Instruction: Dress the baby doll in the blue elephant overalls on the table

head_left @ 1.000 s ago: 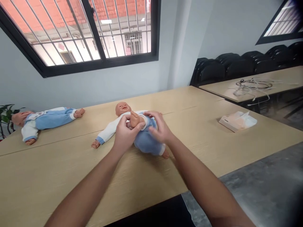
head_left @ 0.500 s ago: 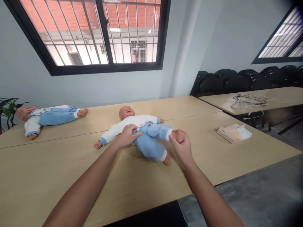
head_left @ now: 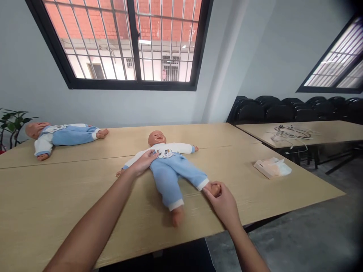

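A baby doll (head_left: 167, 170) in a white top with blue trousers lies on its back on the wooden table (head_left: 85, 200), head toward the window and legs toward me. My left hand (head_left: 144, 163) grips its torso at the left side, the fingertips up by the cartoon face on its chest. Closed around the doll's foot on the right is my right hand (head_left: 224, 202), with the toes showing between thumb and fingers. The doll's other foot (head_left: 177, 216) is bare, blurred and points toward the table's front edge.
A second, similarly dressed doll (head_left: 70, 136) lies at the back left, near a green plant (head_left: 13, 124). At right is an open box (head_left: 272, 167) with pale tissue. Tangled cables (head_left: 293, 132) lie on another table, before stacked black chairs (head_left: 255, 109).
The doll's legs have swung left and down and now spread apart. My right hand has lowered with the held foot. My left hand has slid up and left from the waist to the torso.
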Available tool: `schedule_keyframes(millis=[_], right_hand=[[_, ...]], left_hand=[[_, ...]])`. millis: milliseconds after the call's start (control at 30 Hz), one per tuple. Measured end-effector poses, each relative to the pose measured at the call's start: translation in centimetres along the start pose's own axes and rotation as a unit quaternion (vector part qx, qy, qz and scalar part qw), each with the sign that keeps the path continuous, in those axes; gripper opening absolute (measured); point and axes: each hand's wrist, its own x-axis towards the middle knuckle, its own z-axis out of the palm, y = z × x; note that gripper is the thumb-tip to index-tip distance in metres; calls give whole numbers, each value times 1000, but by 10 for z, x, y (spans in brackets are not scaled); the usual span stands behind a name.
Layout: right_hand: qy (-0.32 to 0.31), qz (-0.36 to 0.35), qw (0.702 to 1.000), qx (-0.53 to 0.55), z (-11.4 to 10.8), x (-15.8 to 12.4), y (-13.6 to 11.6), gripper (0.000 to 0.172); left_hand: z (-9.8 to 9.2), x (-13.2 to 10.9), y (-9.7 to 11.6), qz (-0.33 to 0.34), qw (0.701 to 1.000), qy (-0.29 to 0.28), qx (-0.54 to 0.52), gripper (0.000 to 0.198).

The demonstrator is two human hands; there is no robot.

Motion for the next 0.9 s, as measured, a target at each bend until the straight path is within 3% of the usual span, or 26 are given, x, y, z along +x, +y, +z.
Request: schedule_keyframes(millis=[200, 300, 400, 567, 667, 733, 800, 900], right_hand=[[-16, -7, 998, -62, -2, -1, 1, 43], [-26, -26, 996, -77, -1, 2, 0, 41], [-46, -37, 997, -53, -2, 4, -1, 42], [-47, -42, 996, -59, -3, 4, -4, 41], [-37, -49, 995, -81, 0, 3, -5, 41], [-36, -49, 993, -99, 1, 3, -3, 41], [-22, -65, 992, -108, 2, 2, -1, 41], [92, -161, 977, -108, 2, -7, -1, 37]], left_hand=[[-10, -41, -6, -34, 995, -81, 38, 59], [-19, -62, -11, -48, 987, -110, 102, 51], [-23, -67, -17, -39, 975, -114, 185, 43], [-21, -55, -23, 15, 964, 16, 266, 33], [-20, -53, -21, 26, 944, 115, 309, 28], [-19, -57, -17, 28, 929, 145, 338, 25], [-17, -63, -10, 38, 925, 116, 360, 20], [-7, -73, 0, 65, 926, 15, 371, 15]])
